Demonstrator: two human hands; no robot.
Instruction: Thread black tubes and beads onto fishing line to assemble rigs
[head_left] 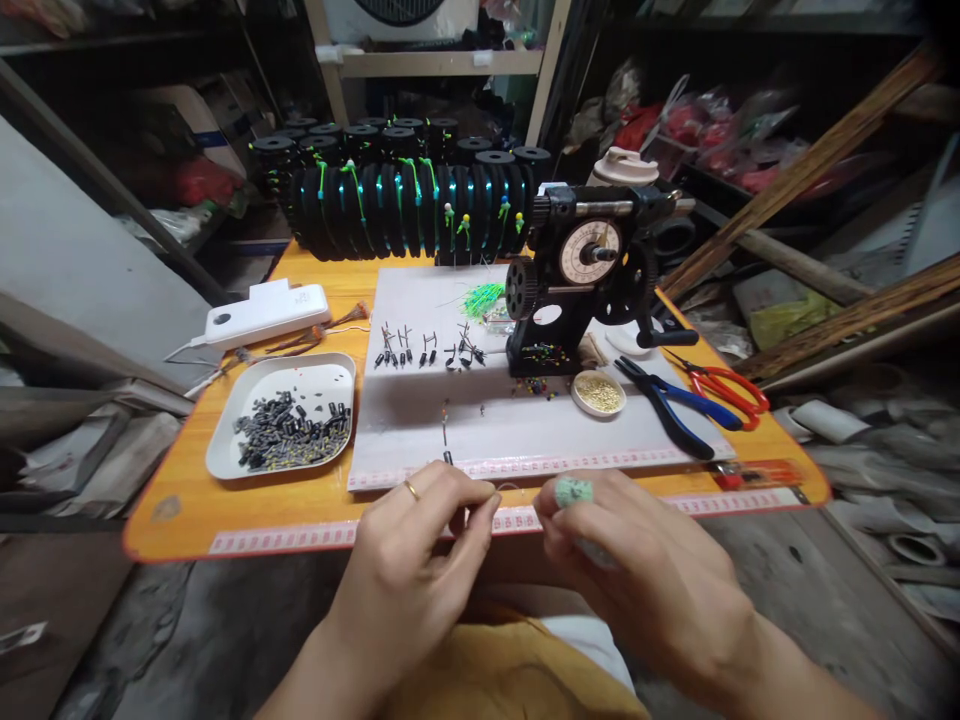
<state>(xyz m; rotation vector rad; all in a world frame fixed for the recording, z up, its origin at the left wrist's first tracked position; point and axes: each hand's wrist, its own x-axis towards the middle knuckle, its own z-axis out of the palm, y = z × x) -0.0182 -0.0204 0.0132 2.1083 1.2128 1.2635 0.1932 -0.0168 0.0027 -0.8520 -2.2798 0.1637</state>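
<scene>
Near the front edge of the orange table, my left hand [424,540] is closed in a pinch, a ring on one finger. A thin clear line seems to run from its fingertips toward my right hand [622,540], which is also closed and has green tape round a finger. Just beyond the left fingers, a small black cylinder [448,457] on a thin stem with an orange bead lies on the white board [405,430]. Farther back on the board are several black cylinders with stems [427,357] in a row.
A white tray [217,455] of small black and grey parts sits left. Behind stand a black winding machine [551,340] and a rack of black spools [412,210]. Right are a dish of gold beads [598,394], blue pliers [675,400], and red-handled scissors [727,390].
</scene>
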